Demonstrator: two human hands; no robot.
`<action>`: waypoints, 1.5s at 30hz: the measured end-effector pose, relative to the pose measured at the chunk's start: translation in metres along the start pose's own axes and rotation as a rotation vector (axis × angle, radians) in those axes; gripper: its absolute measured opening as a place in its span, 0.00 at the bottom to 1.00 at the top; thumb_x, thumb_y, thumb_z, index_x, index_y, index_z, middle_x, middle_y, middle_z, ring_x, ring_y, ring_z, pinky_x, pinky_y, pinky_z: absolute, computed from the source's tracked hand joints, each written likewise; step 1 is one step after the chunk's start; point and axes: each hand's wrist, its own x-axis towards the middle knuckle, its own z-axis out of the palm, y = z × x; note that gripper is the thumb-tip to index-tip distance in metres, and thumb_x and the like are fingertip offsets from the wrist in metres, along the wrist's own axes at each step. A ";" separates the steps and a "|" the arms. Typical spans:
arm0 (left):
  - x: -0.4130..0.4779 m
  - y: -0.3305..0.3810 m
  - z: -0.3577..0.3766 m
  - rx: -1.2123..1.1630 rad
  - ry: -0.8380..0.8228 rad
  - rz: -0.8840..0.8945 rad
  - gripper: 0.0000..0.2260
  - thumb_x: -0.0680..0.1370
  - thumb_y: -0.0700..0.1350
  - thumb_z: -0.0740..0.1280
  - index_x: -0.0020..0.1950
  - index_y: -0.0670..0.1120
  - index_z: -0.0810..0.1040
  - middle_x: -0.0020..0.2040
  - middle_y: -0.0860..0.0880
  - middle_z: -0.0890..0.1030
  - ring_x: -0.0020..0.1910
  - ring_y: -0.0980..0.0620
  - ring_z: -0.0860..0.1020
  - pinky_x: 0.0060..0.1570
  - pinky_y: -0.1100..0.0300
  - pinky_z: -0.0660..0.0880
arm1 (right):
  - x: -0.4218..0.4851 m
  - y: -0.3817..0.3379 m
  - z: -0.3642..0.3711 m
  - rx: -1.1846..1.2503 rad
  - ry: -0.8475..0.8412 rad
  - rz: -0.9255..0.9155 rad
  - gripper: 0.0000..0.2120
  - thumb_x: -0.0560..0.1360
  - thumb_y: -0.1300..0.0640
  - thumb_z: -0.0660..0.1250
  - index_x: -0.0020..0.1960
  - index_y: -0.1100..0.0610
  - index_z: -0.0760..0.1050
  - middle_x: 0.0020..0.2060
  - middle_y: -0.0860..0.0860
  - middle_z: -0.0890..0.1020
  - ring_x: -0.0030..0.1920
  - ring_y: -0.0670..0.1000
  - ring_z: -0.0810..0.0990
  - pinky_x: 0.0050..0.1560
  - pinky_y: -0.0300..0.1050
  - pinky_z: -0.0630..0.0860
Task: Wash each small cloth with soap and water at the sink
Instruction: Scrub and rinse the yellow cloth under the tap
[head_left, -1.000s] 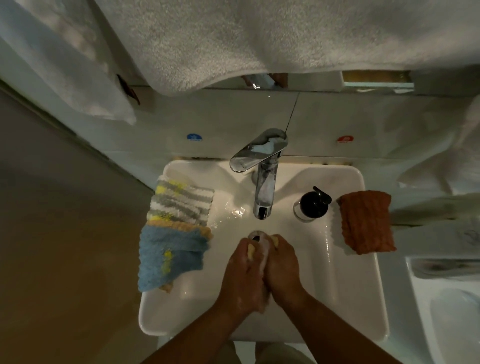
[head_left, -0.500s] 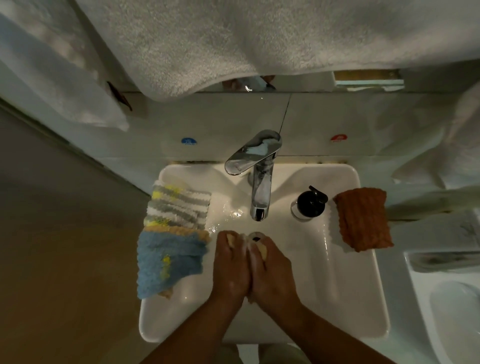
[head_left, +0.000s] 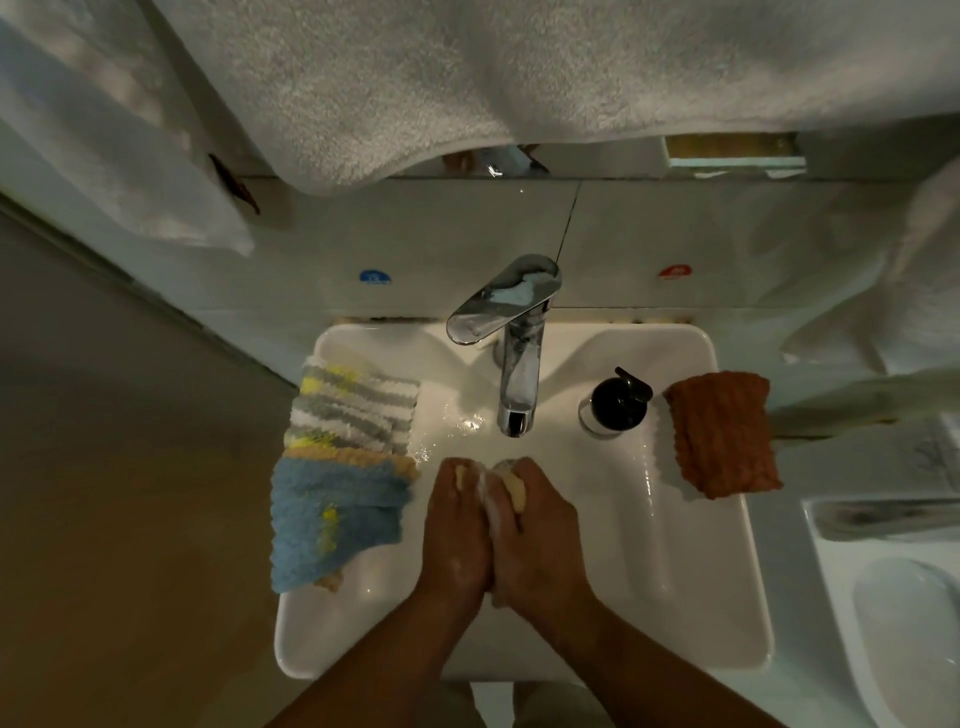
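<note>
Over the white sink (head_left: 691, 597), my left hand (head_left: 457, 535) and my right hand (head_left: 540, 540) are pressed together around a small pale yellow cloth (head_left: 515, 491). Only bits of the cloth show between the soapy fingers. The chrome tap (head_left: 511, 358) stands just beyond my hands. On the sink's left rim lies a striped grey, white and yellow cloth (head_left: 353, 410), with a blue cloth (head_left: 332, 519) in front of it. An orange-brown cloth (head_left: 722, 434) rests on the right rim. A soap dispenser with a black pump (head_left: 615, 402) stands beside the tap.
A large white towel (head_left: 519, 83) hangs overhead across the mirror. A second towel (head_left: 104, 130) hangs at upper left. Blue (head_left: 375, 277) and red (head_left: 674, 272) stickers mark the wall tiles. A toilet (head_left: 904, 623) sits at the right edge.
My two hands have rubbed the yellow cloth between them, sliding toward the tap and slightly left. The other cloths have not moved.
</note>
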 end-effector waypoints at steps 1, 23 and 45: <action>-0.004 -0.004 0.001 0.026 -0.040 0.036 0.13 0.85 0.43 0.54 0.47 0.46 0.77 0.41 0.46 0.80 0.41 0.52 0.78 0.41 0.58 0.80 | 0.007 0.000 -0.003 -0.002 0.033 -0.007 0.15 0.81 0.41 0.60 0.44 0.52 0.72 0.35 0.45 0.79 0.36 0.43 0.79 0.39 0.38 0.75; 0.007 -0.012 -0.004 -0.017 -0.105 -0.120 0.10 0.82 0.48 0.62 0.44 0.45 0.72 0.40 0.46 0.79 0.41 0.47 0.79 0.46 0.48 0.78 | -0.013 0.018 -0.010 -0.044 -0.096 0.070 0.09 0.82 0.46 0.62 0.55 0.52 0.73 0.38 0.44 0.81 0.37 0.42 0.82 0.36 0.35 0.76; -0.013 -0.003 -0.003 -0.091 -0.271 0.020 0.07 0.81 0.47 0.64 0.48 0.45 0.74 0.45 0.45 0.80 0.44 0.51 0.80 0.48 0.60 0.77 | 0.017 0.037 -0.010 -0.043 0.014 0.137 0.09 0.83 0.51 0.62 0.44 0.50 0.73 0.36 0.44 0.80 0.37 0.42 0.79 0.42 0.46 0.77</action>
